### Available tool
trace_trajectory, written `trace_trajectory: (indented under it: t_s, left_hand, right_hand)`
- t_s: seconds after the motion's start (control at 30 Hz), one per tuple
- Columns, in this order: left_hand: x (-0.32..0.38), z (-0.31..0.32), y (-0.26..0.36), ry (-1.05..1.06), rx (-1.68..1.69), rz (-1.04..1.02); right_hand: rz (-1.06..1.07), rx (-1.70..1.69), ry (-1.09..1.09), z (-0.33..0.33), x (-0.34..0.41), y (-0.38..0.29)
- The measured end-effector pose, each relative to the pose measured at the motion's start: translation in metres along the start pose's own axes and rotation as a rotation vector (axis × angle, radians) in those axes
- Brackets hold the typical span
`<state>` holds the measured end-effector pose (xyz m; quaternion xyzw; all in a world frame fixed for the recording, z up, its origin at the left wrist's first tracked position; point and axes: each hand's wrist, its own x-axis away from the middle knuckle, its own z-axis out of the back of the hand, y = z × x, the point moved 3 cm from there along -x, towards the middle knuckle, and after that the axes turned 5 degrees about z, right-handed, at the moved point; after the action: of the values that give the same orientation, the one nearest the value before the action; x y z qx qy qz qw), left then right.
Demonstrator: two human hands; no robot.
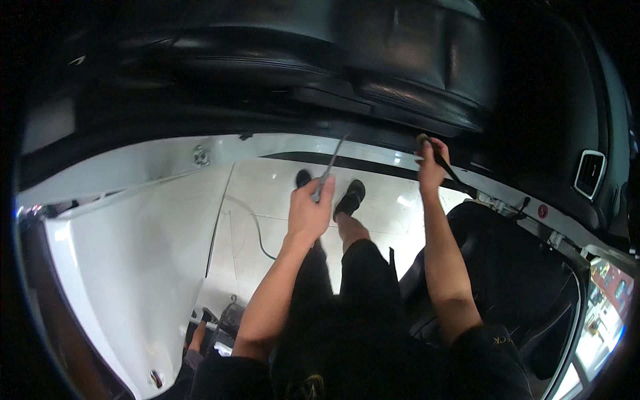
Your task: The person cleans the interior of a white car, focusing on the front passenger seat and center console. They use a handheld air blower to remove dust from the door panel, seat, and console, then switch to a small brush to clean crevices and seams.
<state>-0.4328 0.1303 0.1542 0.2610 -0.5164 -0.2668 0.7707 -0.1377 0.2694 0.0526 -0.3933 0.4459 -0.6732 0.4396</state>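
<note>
In my left hand (311, 205) is the grey handle of a slim pointed tool (331, 167); its thin tip points up towards the dark car sill. My right hand (433, 167) is closed around the tan end of a dark, long-handled tool (447, 169), which may be a brush. Its black shaft slants down to the right across the door opening. Both hands are above the white door sill (370, 149) of a car. Past the sill lie black leather seats (420, 95).
An open car door (505, 270) with black trim is at my right. A white body panel (135, 250) with a latch striker (201, 156) stands at my left. A hose (260, 232) lies on the tiled floor near my feet. Another person's leg (198, 336) shows at the lower left.
</note>
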Motion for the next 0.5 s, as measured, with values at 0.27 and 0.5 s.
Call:
trace_trajectory:
  t_s: [0.27, 0.5]
  left_hand:
    - [-0.065, -0.018, -0.066, -0.107, 0.13, -0.183]
    - [-0.092, -0.061, -0.078, -0.258, 0.06, -0.305]
  right_hand:
    - [0.738, 0.507, -0.273, -0.084, -0.018, 0.055]
    - [1.087, 0.705, 0.16, 0.056, -0.077, 0.089]
